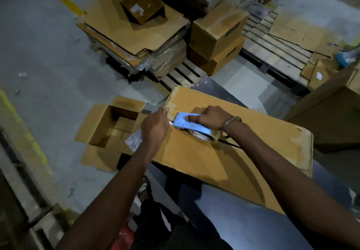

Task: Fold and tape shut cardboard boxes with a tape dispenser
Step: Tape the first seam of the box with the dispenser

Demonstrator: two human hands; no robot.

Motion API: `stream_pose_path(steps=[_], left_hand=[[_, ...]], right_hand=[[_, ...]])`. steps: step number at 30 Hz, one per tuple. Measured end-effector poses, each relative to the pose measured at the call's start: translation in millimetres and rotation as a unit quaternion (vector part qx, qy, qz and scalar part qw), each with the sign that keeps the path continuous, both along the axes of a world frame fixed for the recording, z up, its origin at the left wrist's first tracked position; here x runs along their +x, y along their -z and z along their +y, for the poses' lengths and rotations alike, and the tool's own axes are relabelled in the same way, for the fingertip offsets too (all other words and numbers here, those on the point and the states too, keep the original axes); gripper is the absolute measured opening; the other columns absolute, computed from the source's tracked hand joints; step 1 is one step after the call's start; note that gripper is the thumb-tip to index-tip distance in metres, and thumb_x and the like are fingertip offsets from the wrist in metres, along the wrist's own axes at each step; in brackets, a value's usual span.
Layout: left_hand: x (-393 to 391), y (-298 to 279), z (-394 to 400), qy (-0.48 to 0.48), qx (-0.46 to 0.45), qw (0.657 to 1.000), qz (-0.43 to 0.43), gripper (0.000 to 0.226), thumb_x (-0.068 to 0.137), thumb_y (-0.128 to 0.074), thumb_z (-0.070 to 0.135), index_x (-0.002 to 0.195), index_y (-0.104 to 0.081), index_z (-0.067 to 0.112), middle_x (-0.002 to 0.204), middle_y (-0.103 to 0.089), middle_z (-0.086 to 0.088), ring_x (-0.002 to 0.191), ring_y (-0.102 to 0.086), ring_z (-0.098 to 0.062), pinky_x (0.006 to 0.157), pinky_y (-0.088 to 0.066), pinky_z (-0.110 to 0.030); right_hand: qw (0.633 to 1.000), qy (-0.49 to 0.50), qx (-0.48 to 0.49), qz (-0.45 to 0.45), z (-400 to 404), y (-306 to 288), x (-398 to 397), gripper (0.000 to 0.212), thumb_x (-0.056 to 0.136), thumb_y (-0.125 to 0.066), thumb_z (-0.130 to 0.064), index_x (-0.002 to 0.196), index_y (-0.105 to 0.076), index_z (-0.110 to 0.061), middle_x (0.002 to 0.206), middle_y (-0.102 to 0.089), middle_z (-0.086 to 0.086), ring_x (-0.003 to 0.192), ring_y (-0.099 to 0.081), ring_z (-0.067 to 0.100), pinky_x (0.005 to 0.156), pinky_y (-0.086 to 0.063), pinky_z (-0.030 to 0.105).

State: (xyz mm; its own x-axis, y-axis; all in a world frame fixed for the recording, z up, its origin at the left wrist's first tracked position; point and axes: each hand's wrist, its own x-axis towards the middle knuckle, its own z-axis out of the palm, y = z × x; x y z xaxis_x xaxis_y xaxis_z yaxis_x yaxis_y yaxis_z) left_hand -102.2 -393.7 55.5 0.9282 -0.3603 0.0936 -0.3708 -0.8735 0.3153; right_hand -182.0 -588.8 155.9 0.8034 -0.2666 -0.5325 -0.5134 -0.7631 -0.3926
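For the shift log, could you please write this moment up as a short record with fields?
Setting: warehouse floor with wooden pallets
Work item: long flat brown cardboard box, centre seam partly open
Tool: pale blue tape dispenser with clear tape roll, on the box's seam
Right hand: grips the dispenser
Left hand: pinches at the box's far-left end
Nearby: open brown carton on the floor
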Motion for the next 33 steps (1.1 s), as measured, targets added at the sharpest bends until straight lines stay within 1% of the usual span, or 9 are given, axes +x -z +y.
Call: stream_pose_path(steps=[4, 8, 11, 13, 17, 22, 28, 31, 33], left_hand=[[5, 4, 1, -0.001, 0.001, 1.0, 0.027, 0.049, 0.115, -0.03, 0.042, 0.112, -0.066, 0.009, 0.097, -0.073, -0.02, 0.09, -0.07, -0.043, 0.068, -0.039, -0.038], [7, 3, 1, -0.005, -0.016, 0.999, 0.029, 0.048, 0.115, -0.029, 0.042, 0.112, -0.067, 0.013, 0.098, -0.074, -0.018, 0.091, -0.07, -0.041, 0.068, -0.039, -0.038], [3, 4, 5, -0.006, -0.046, 0.999, 0.016, 0.052, 0.114, -0.027, 0.043, 0.112, -0.07, 0.014, 0.092, -0.075, -0.016, 0.085, -0.07, -0.039, 0.067, -0.049, -0.04], [0, 4, 6, 0.0, -0.073, 0.997, 0.033, 0.06, 0.113, -0.02, 0.048, 0.11, -0.069, 0.014, 0.091, -0.074, -0.014, 0.084, -0.07, -0.039, 0.066, -0.049, -0.039], [0, -4, 4, -0.011, -0.037, 0.989, 0.14, 0.066, 0.108, -0.028, 0.066, 0.124, -0.059, 0.01, 0.115, -0.07, -0.022, 0.105, -0.067, -0.046, 0.084, -0.049, -0.046], [6, -3, 5, 0.051, -0.012, 0.991, 0.122, 0.058, 0.111, -0.031, 0.056, 0.125, -0.052, 0.003, 0.114, -0.069, -0.028, 0.103, -0.067, -0.049, 0.081, -0.048, -0.047], [41, -5, 6, 0.096, 0.003, 0.987, 0.128, 0.056, 0.111, -0.026, 0.058, 0.125, -0.048, 0.009, 0.106, -0.068, -0.027, 0.097, -0.065, -0.046, 0.076, -0.045, -0.046], [66, -10, 2, 0.121, 0.027, 0.985, 0.124, 0.056, 0.11, -0.026, 0.059, 0.122, -0.049, 0.01, 0.106, -0.068, -0.026, 0.097, -0.065, -0.047, 0.077, -0.044, -0.048], [73, -9, 2, 0.13, 0.035, 0.984, 0.119, 0.058, 0.109, -0.025, 0.062, 0.122, -0.049, 0.011, 0.105, -0.068, -0.025, 0.094, -0.065, -0.045, 0.075, -0.044, -0.047]], right_hand=[[0.999, 0.005, -0.014, 0.028, -38, -3, -40, 0.067, 0.085, -0.06, -0.078, 0.061, -0.05, -0.017, 0.065, -0.055, 0.004, 0.065, -0.052, 0.021, 0.054, -0.032, 0.033], [0.998, 0.013, -0.03, 0.06, -79, -7, -85, 0.074, 0.08, -0.058, -0.084, 0.054, -0.041, -0.017, 0.054, -0.047, 0.005, 0.056, -0.046, 0.022, 0.057, -0.032, 0.035], [0.997, -0.016, -0.056, 0.047, -76, -4, -92, 0.073, 0.083, -0.056, -0.083, 0.054, -0.049, -0.016, 0.056, -0.051, 0.004, 0.06, -0.052, 0.022, 0.06, -0.036, 0.035], [0.996, -0.029, -0.077, 0.036, -69, -2, -89, 0.068, 0.086, -0.056, -0.08, 0.059, -0.056, -0.018, 0.063, -0.056, 0.004, 0.064, -0.054, 0.02, 0.059, -0.038, 0.034], [0.997, -0.011, -0.071, 0.037, -69, -3, -89, 0.063, 0.086, -0.059, -0.077, 0.059, -0.058, -0.019, 0.064, -0.056, 0.003, 0.064, -0.053, 0.018, 0.057, -0.036, 0.032], [0.998, -0.018, -0.049, 0.029, -73, -1, -82, 0.068, 0.083, -0.06, -0.08, 0.065, -0.067, -0.014, 0.063, -0.061, 0.003, 0.069, -0.059, 0.023, 0.061, -0.041, 0.034], [1.0, 0.006, -0.002, 0.015, -65, -7, -72, 0.07, 0.086, -0.061, -0.077, 0.052, -0.046, -0.017, 0.051, -0.04, 0.001, 0.054, -0.041, 0.021, 0.056, -0.031, 0.033], [0.999, -0.003, 0.014, 0.044, -49, -6, -67, 0.067, 0.087, -0.058, -0.077, 0.062, -0.049, -0.017, 0.06, -0.045, 0.001, 0.058, -0.044, 0.02, 0.055, -0.032, 0.031], [0.998, -0.003, 0.021, 0.065, -39, -4, -66, 0.06, 0.089, -0.058, -0.075, 0.08, -0.06, -0.015, 0.078, -0.053, 0.001, 0.071, -0.051, 0.019, 0.06, -0.036, 0.03]])
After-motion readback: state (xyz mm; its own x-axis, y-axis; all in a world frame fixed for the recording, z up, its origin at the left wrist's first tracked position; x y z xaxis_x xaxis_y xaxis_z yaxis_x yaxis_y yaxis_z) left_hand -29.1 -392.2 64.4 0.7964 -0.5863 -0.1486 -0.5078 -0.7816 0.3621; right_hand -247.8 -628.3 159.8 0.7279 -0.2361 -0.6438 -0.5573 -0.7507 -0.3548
